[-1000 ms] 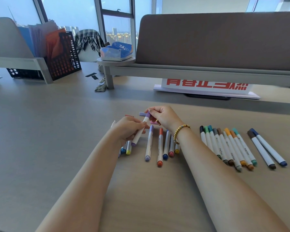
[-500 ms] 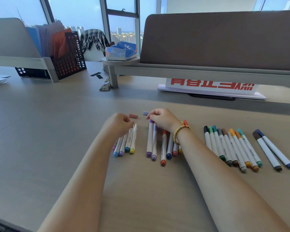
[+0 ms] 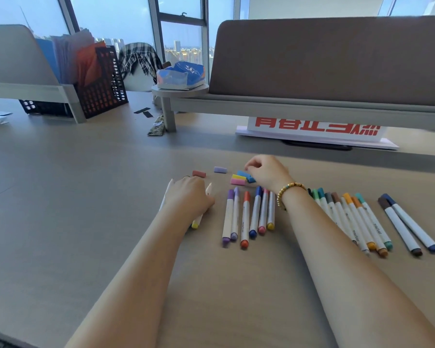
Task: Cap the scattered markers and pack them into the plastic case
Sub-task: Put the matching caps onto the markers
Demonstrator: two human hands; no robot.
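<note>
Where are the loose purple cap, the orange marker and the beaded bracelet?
Loose purple cap [image 3: 220, 169], head view, middle of cap.
Orange marker [image 3: 245, 219], head view, white barrel.
Beaded bracelet [image 3: 288, 188], head view, beads atop wrist.

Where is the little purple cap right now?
The purple cap lies loose on the desk, between the red cap and the right hand.

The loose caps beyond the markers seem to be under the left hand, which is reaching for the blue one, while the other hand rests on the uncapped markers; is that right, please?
Not quite. The head view shows the right hand, with the beaded bracelet, reaching for the blue cap among the loose caps. The left hand is the one resting on the uncapped markers.
</note>
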